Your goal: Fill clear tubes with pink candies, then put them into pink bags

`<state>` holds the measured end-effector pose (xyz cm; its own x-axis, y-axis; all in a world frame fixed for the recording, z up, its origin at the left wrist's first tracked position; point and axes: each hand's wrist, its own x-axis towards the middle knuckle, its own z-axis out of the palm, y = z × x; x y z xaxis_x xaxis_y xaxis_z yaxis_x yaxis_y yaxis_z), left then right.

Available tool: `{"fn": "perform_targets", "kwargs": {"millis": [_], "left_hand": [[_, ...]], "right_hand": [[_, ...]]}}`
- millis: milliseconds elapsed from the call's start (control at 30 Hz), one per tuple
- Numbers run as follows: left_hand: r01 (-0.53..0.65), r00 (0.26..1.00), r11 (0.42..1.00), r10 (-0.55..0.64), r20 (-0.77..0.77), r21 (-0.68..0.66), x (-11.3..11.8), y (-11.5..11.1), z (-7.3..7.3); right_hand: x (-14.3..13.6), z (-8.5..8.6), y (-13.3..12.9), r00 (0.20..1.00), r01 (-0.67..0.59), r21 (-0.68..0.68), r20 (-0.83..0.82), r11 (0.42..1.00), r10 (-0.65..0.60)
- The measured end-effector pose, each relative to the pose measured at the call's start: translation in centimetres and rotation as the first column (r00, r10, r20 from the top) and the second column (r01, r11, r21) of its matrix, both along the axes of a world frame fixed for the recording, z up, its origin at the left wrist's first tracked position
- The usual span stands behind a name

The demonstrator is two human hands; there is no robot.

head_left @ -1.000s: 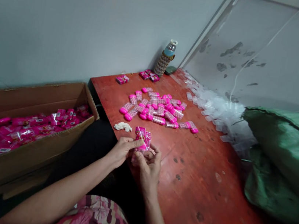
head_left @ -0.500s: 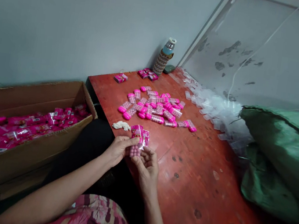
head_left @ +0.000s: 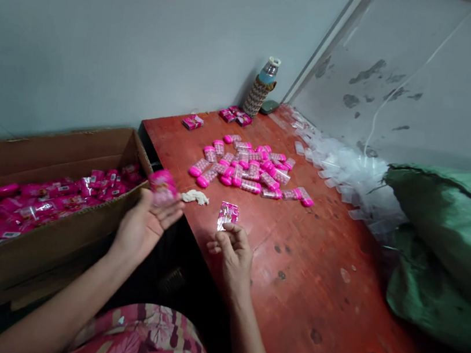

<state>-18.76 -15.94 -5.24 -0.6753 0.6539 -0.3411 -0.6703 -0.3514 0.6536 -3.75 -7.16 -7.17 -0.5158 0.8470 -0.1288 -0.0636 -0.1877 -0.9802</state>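
My left hand (head_left: 145,225) is beside the carton's near right corner, holding a pink candy container (head_left: 162,188) between thumb and fingers; motion blurs it. Over the table edge, my right hand (head_left: 236,252) pinches a pink-and-silver printed sleeve (head_left: 228,213) between thumb and fingertips. Beyond the hands, several clear candy containers with pink caps (head_left: 251,170) and small pink balls inside lie in a loose pile on the red table (head_left: 307,257). A crumpled white cloth (head_left: 196,196) rests at the table's left edge.
At left, an open cardboard carton (head_left: 92,226) holds many pink wrapped containers (head_left: 39,204). Stacks of pink sleeves (head_left: 235,115) and a bottle in a woven cover (head_left: 260,89) stand at the back. Clear plastic pieces (head_left: 337,164) and a green sack (head_left: 439,252) occupy the right side.
My left hand has moved left to the carton with the candy container, away from my right hand. My right hand stays almost in place, keeping the printed sleeve.
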Motion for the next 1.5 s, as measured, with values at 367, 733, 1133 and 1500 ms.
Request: {"fn": "perform_targets", "kwargs": {"millis": [367, 733, 1133, 1500], "left_hand": [[0.177, 0.733, 0.941, -0.321, -0.6, -0.287, 4.2, 7.1, -2.6], [0.124, 0.614, 0.948, -0.305, -0.728, -0.293, 5.0, 7.6, -4.8], [0.383, 0.827, 0.885, -0.456, -0.329, -0.265, 5.5, 6.2, -2.1], [0.49, 0.845, 0.807, -0.533, -0.049, -0.33, 4.7, 6.2, -3.2]], "right_hand": [[3.3, -0.7, 1.7, 0.985, 0.129, 0.012, 0.112, 0.992, -0.13], [4.3, -2.2, 3.6, 0.979, 0.119, 0.075, 0.16, 0.99, -0.129], [1.5, -0.1, 5.4, 0.992, 0.122, -0.016, -0.025, 0.992, -0.122], [4.1, -0.9, 12.3, 0.831, -0.041, 0.53, 0.489, 0.847, -0.266]]}}
